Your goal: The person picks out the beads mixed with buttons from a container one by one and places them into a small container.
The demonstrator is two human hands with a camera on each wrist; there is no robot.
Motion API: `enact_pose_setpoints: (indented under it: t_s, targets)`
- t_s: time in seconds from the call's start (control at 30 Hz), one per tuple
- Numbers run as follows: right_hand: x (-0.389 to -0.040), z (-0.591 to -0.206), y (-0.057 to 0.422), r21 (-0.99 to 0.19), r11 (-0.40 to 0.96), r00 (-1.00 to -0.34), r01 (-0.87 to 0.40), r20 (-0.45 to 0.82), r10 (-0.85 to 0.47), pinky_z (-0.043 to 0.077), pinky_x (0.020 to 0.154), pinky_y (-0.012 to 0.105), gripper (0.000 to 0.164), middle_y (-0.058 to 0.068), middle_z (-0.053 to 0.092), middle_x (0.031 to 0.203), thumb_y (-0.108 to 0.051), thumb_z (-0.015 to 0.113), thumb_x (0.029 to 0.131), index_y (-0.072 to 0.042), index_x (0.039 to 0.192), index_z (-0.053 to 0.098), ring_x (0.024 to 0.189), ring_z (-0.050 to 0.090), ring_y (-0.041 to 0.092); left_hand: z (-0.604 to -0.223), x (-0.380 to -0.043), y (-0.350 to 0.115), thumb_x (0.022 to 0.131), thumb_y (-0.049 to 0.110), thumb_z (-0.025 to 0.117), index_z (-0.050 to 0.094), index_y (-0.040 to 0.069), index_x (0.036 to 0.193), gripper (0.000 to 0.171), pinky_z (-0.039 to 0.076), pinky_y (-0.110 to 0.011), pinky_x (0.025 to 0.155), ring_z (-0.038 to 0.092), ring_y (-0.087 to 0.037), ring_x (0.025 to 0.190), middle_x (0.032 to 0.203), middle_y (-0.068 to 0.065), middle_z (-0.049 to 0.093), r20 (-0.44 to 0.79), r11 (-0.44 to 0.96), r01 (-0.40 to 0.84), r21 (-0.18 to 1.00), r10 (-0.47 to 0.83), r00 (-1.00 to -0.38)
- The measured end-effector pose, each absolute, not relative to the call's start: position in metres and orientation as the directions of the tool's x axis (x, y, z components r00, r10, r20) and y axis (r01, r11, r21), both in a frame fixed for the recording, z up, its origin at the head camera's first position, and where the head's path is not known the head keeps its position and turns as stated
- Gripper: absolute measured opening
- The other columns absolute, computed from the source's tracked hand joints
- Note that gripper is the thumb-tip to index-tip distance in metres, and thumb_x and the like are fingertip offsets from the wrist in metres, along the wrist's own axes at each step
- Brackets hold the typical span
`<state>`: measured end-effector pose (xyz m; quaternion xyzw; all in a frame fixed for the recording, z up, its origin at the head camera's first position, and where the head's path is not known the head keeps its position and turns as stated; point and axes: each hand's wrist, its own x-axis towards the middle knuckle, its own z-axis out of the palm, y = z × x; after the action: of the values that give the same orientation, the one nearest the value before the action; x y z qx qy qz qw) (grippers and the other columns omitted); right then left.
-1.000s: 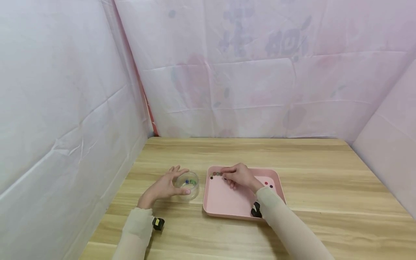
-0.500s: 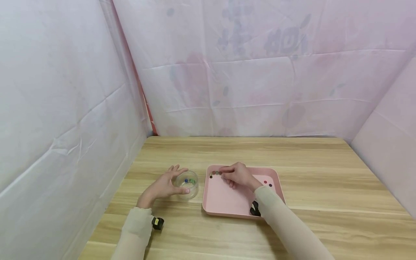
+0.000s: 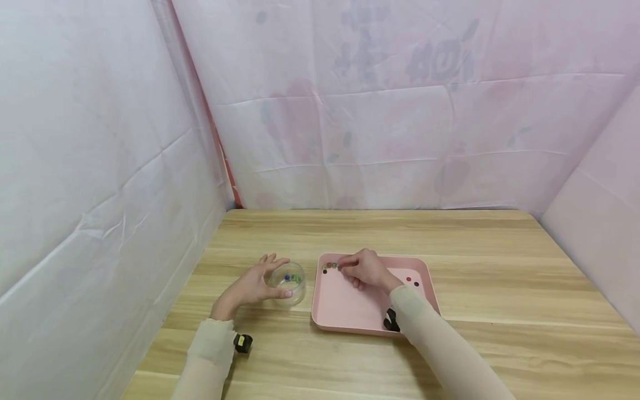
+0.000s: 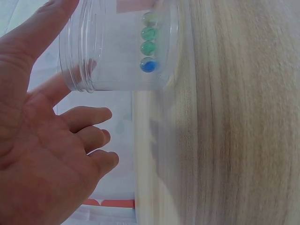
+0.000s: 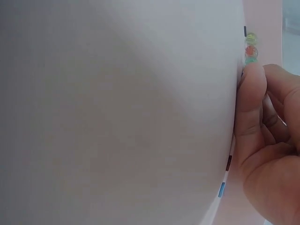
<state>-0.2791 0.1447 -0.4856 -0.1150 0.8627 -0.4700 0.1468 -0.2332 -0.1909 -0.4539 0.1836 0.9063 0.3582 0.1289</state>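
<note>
My left hand (image 3: 252, 286) holds a clear plastic jar (image 3: 295, 297) between thumb and forefinger. The jar stands upright on the table, left of a pink tray. Inside lie several glass marbles, one of them a blue marble (image 4: 148, 64) beside a green marble (image 4: 148, 48). Over the tray's far left part, my right hand (image 3: 368, 271) pinches a marble at the end of a short row; the fingertips mostly hide it. A yellowish marble (image 5: 251, 38) and a red marble (image 5: 251, 50) in that row show in the right wrist view. The three other left-hand fingers extend free of the jar.
The pink tray (image 3: 345, 328) rests on a wooden table (image 3: 490, 278). A red dot (image 3: 408, 279) and a dark dot (image 3: 416, 284) mark its right side, and a black dot (image 3: 325, 271) sits below the row. Pale cloth (image 3: 380, 139) hangs around the table.
The right fingertips stay at the row's end with barely any movement. My left hand and the jar have kept their place; only the head view has shifted slightly.
</note>
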Motion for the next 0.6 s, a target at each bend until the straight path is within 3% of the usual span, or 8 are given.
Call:
enact_pose_setpoints:
  t_s: [0.33,0.6]
  targets:
    - [-0.2787,-0.4854,0.1448,-0.844,0.532,-0.932,-0.075,-0.130,-0.338,0.054,0.045,0.027,0.017,0.001,0.065,0.061,-0.010,0.074,0.098,-0.012,0.113,0.083,0.047,0.058,0.010,-0.4537,-0.2339,-0.1910,0.083,0.049,0.089,0.047,0.015,0.160,0.094,0.013,-0.075,0.124,0.005,-0.051,0.162,0.173,-0.028,0.017,-0.103,0.677,0.240,0.695,0.425,-0.899]
    - [-0.2802,-0.4793,0.1468,-0.864,0.499,-0.926,-0.068,-0.132,-0.355,0.055,0.048,0.026,0.023,0.005,0.069,0.064,-0.014,0.074,0.099,-0.009,0.121,0.081,0.048,0.060,0.012,-0.4538,-0.2341,-0.1910,0.084,0.049,0.088,0.047,0.017,0.160,0.093,0.014,-0.076,0.124,0.005,-0.051,0.162,0.173,-0.028,0.017,-0.106,0.679,0.236,0.696,0.422,-0.900]
